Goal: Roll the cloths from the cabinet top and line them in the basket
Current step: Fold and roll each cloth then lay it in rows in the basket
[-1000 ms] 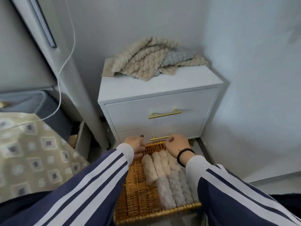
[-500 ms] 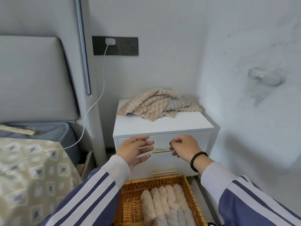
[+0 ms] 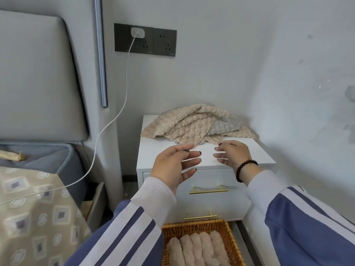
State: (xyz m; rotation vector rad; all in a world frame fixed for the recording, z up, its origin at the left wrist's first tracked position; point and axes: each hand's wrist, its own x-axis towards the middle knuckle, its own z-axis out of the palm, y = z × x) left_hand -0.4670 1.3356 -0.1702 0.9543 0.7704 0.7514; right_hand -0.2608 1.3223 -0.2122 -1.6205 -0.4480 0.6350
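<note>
Left hand [image 3: 173, 166]: fingers spread, holding nothing.
Right hand [image 3: 233, 153]: fingers spread, holding nothing.
Cloths [image 3: 194, 125]: piled on the cabinet top [image 3: 249, 156], beyond both hands.
Basket [image 3: 228, 237]: on the floor, rolled cloths [image 3: 197, 250] lined inside.

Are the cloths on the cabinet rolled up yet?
No. The cloths lie in a loose, rumpled pile on the cabinet, unrolled.

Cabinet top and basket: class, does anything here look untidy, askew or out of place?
The cloths on the white cabinet lie in a crumpled heap, one corner drooping past its left edge. The rolled cloths in the wicker basket sit side by side. Both the left hand and right hand are empty.
</note>
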